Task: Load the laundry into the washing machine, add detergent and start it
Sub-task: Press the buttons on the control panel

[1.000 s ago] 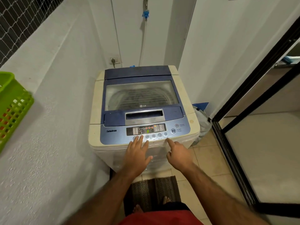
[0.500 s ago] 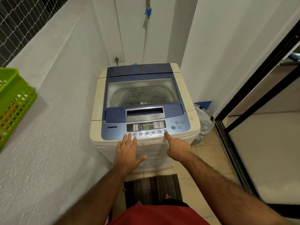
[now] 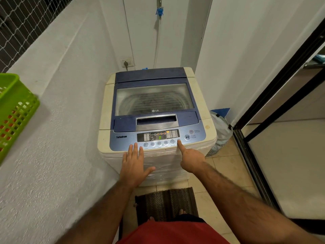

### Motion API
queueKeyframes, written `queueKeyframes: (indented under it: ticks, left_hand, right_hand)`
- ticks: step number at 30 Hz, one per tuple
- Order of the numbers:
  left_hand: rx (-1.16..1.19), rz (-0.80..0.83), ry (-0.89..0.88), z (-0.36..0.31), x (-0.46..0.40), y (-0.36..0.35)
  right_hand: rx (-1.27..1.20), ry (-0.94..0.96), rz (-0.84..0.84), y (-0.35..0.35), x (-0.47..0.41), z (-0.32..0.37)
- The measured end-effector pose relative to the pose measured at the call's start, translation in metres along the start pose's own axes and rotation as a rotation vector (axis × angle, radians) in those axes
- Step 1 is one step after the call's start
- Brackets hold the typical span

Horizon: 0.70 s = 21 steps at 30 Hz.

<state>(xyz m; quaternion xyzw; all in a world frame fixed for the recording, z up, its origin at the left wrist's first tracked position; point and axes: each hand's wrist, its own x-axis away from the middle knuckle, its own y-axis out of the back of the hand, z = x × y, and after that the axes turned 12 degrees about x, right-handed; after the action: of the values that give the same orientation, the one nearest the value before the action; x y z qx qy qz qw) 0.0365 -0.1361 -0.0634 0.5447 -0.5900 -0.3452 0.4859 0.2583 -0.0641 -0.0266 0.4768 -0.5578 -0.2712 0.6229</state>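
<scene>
The top-loading washing machine (image 3: 105, 120) stands in front of me with its blue glass lid (image 3: 154, 101) closed. Its control panel (image 3: 123, 140) is lit, and the display (image 3: 160, 137) shows a green character. My left hand (image 3: 134, 166) rests flat on the machine's front edge, fingers straight, with the tips just below the button row. On my right hand (image 3: 190, 159) the index finger is stretched out, its tip on the rightmost small button, left of the start/pause button (image 3: 187, 137). The other fingers are curled. Dark laundry shows dimly through the lid.
A green plastic basket (image 3: 15, 111) sits on the white wall ledge at the left. A white laundry bag (image 3: 221, 132) stands on the floor right of the machine. A black-framed sliding door (image 3: 263, 111) runs along the right. A dark mat (image 3: 165, 203) lies under my feet.
My right index finger rose from the front edge onto the rightmost small button. My left hand slid back from the button row to the front edge. A green character appeared on the display.
</scene>
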Motion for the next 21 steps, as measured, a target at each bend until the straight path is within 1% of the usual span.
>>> queueKeyframes:
  ticks: [13, 15, 21]
  left_hand:
    - [-0.011, -0.011, -0.002, 0.002, -0.004, -0.004]
    - [-0.001, -0.01, -0.014, 0.001, -0.003, -0.002]
    - [0.015, -0.034, -0.047, -0.004, -0.005, 0.004]
  right_hand:
    - [-0.019, -0.037, 0.048, 0.0, 0.002, 0.004]
    - [-0.005, -0.029, 0.028, 0.004, 0.002, 0.006]
    - [-0.01, 0.017, -0.121, 0.002, 0.006, 0.015]
